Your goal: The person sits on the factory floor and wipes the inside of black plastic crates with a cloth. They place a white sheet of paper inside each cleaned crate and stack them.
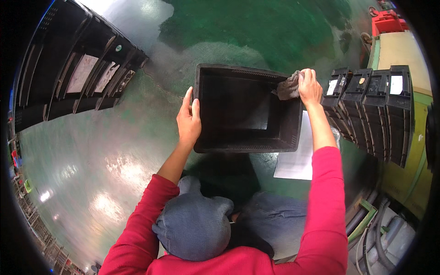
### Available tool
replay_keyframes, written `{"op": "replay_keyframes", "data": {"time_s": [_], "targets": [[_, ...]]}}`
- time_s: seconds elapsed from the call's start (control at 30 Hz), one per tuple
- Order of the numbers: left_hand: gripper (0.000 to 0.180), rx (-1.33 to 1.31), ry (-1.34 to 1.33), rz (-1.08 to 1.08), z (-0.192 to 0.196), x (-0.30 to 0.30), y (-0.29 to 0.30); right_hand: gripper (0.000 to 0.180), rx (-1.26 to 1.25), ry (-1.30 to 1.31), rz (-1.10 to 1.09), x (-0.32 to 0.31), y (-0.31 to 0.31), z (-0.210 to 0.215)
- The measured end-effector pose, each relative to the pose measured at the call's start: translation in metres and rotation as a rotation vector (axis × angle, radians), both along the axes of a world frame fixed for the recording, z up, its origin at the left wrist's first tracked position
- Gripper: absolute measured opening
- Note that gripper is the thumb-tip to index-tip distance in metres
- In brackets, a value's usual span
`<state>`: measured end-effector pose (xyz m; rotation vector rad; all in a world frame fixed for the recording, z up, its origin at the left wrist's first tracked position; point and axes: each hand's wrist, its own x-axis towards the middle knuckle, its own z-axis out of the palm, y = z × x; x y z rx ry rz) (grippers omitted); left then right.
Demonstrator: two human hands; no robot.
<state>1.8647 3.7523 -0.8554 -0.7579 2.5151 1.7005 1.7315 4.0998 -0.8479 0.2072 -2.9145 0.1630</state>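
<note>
A black plastic crate [247, 147] is in front of me with its open top facing me, so its dark inside shows. My left hand [189, 121] holds the crate's left side, palm and fingers along the outer wall and rim. At the far right corner, my right hand [310, 89] is closed on a crumpled grey-brown rag [288, 87]. The rag lies over the crate's right rim and touches the inner wall. Part of the rag is hidden by the fingers.
Tall stacked black crates [55, 50] with pale labels stand at left. More stacked crates [376, 110] stand close by my right arm. A white sheet [288, 165] lies on the green floor [133, 151]. Dark hoses [379, 243] are at lower right, a red machine part [387, 23] at far right.
</note>
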Motion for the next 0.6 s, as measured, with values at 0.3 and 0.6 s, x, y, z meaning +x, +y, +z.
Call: {"op": "replay_keyframes", "data": {"time_s": [0.3,0.6], "targets": [[0.041,-0.068,0.039,0.023,-0.006,0.001,0.001,0.022,-0.067,-0.193,0.251,0.154,0.048,0.009],[0.039,-0.022,-0.019,0.027,-0.001,0.004,0.006,0.027,-0.109,-0.177,0.446,0.214,-0.043,0.017]]}}
